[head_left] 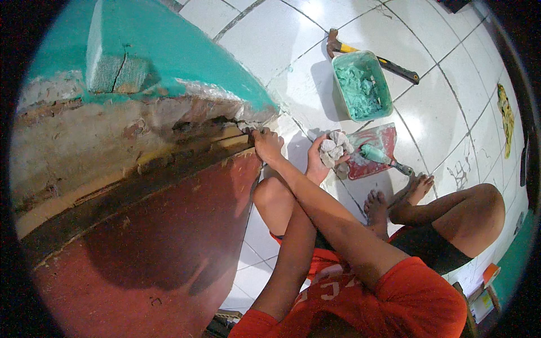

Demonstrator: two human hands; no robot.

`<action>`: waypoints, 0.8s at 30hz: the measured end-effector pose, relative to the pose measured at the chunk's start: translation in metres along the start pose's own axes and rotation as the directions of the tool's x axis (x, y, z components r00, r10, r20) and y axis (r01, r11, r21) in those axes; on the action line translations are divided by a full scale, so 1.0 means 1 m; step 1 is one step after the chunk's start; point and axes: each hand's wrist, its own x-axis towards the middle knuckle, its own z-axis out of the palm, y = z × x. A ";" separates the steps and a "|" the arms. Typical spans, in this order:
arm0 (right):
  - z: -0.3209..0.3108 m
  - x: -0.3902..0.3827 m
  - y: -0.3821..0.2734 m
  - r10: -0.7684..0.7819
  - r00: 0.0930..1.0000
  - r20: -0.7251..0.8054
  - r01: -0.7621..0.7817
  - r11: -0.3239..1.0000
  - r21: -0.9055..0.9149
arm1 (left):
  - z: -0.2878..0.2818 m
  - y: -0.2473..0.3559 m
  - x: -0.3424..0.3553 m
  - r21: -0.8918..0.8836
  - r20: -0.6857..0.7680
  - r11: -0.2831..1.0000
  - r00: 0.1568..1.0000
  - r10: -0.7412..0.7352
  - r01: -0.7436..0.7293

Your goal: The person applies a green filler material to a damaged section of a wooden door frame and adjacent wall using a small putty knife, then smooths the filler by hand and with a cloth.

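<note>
My forearms cross. My left hand (316, 162) is closed on a bundle of grey-white crumbly lumps (332, 145) above the floor. My right hand (266, 143) reaches left to the broken edge of a ledge (169, 129), fingers bent against a crack; whether anything small is in them is hidden. The ledge has bare, chipped patches between teal paint above and a red surface (141, 248) below. Right of my left hand lies a red flat pan (377, 132) with a tool (372, 153) smeared in pale green.
A tub of pale green chunky material (360, 87) stands on white floor tiles (293, 56) beside a hammer (404, 72). A cracked pale block (107, 70) sits on the teal surface. A yellow crumpled item (505, 115) lies far right. My bare feet and bent knees occupy the lower right.
</note>
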 end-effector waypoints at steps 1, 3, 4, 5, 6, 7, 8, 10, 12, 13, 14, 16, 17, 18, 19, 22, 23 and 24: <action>0.001 -0.001 -0.002 0.000 1.000 -0.014 0.000 1.000 0.009 | -0.001 -0.001 0.000 0.096 0.025 0.993 0.997 0.071 -0.073; 0.002 -0.002 -0.005 0.000 0.999 -0.042 0.001 1.000 0.026 | -0.002 -0.003 -0.003 0.250 0.086 0.945 0.978 0.192 -0.208; 0.002 -0.003 -0.005 0.021 0.998 -0.055 -0.017 0.998 0.058 | -0.001 -0.005 -0.004 0.307 0.113 0.913 0.963 0.245 -0.269; 0.002 -0.004 -0.006 0.041 0.997 -0.068 -0.035 0.995 0.089 | -0.001 -0.006 -0.006 0.336 0.132 0.887 0.948 0.288 -0.316; 0.001 -0.004 -0.006 0.063 0.995 -0.080 -0.053 0.991 0.121 | -0.001 -0.006 -0.006 0.284 0.141 0.911 0.953 0.269 -0.299; 0.001 -0.003 -0.005 0.036 0.997 -0.072 -0.030 0.996 0.083 | -0.001 -0.005 -0.006 0.235 0.152 0.930 0.956 0.250 -0.281; 0.001 -0.002 -0.004 0.010 0.998 -0.062 -0.007 0.999 0.046 | -0.001 -0.001 -0.005 0.104 0.162 0.977 0.972 0.168 -0.186; -0.002 -0.001 0.000 -0.037 0.999 -0.033 0.039 0.996 0.081 | -0.002 0.004 -0.002 -0.064 0.157 0.997 0.987 0.046 -0.036; -0.007 -0.001 0.006 -0.082 0.997 0.002 0.079 0.971 0.226 | -0.002 0.006 -0.002 -0.141 0.108 0.988 0.993 -0.040 0.055; -0.008 -0.002 0.005 -0.044 0.999 0.021 0.035 0.945 0.325 | -0.004 0.006 -0.001 -0.132 0.099 0.990 0.994 -0.039 0.052; -0.009 -0.003 0.003 -0.009 0.999 0.045 -0.011 0.907 0.420 | -0.007 0.006 0.000 -0.122 0.090 0.991 0.995 -0.037 0.048; -0.010 -0.005 0.004 0.005 0.999 0.045 -0.025 0.893 0.449 | -0.005 0.002 -0.001 0.003 0.062 0.999 0.997 0.041 -0.041; -0.009 -0.006 0.007 -0.016 1.000 0.021 0.007 0.922 0.386 | -0.002 -0.003 -0.003 0.119 0.054 0.985 0.992 0.118 -0.124; -0.008 -0.007 0.009 -0.039 0.999 -0.001 0.037 0.946 0.321 | 0.000 -0.005 -0.005 0.234 0.053 0.951 0.979 0.196 -0.202; -0.007 -0.006 0.007 -0.020 0.999 -0.039 0.030 0.956 0.292 | 0.000 -0.003 -0.004 0.165 0.044 0.976 0.989 0.138 -0.144; 0.006 0.000 0.004 -0.018 0.989 -0.146 0.042 0.985 0.164 | -0.002 0.001 0.000 0.028 0.045 0.999 0.999 0.026 -0.027; 0.012 0.004 0.008 -0.052 0.983 -0.177 0.069 0.993 0.094 | -0.002 0.000 0.002 0.032 0.052 0.999 0.998 0.029 -0.031; 0.018 0.005 0.010 -0.089 0.975 -0.201 0.097 0.995 0.028 | -0.001 -0.001 0.002 0.040 0.053 0.998 0.998 0.036 -0.038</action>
